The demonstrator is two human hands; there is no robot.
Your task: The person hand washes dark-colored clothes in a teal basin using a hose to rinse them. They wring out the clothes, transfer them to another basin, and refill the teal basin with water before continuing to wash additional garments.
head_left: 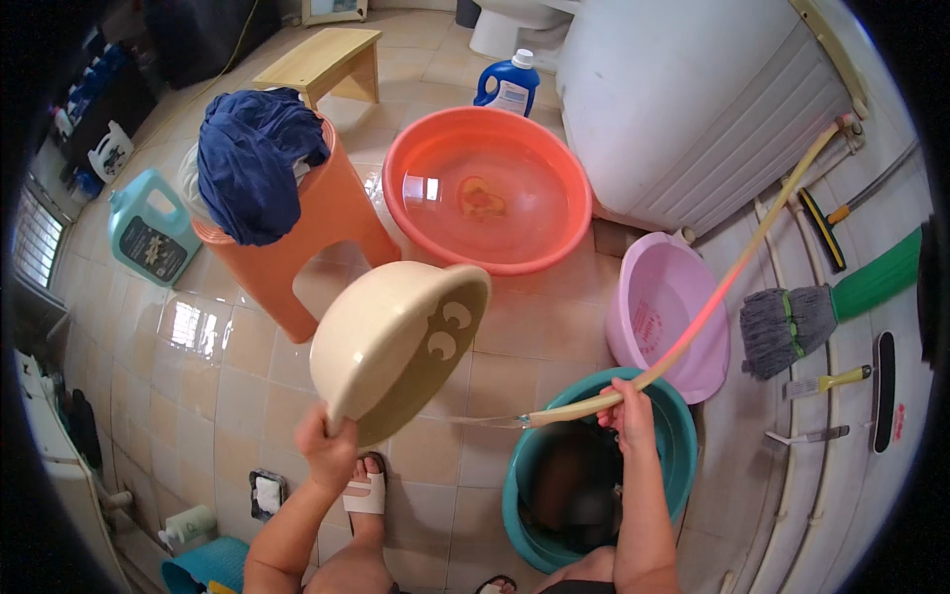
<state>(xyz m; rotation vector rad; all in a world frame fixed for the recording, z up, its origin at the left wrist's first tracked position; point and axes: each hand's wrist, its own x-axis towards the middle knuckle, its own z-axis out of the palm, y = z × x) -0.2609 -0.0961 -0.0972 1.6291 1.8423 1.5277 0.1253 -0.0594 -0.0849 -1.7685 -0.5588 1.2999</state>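
Note:
My left hand [328, 445] is closed on the rim of a cream basin [368, 322], which it holds tilted on its side above the floor. Pale cartoon eyes mark the basin's inside. In my right hand [630, 414] is a yellowish hose [584, 407], gripped close behind its open end. A thin stream of water runs from that end leftward toward the basin's lower edge. Below my right hand stands a teal tub [683, 436] holding water and something dark, too blurred to make out. The hose leads up to the wall at the right, its middle part looking pink.
An orange-red basin [396, 220] of water stands ahead, a pink basin [625, 327] to the right. Dark blue cloth [255, 163] lies on an orange stool [302, 247]. A wooden bench [322, 59], detergent jugs [153, 233], a white appliance [683, 109] and a hanging mop [792, 322] surround the wet tiles.

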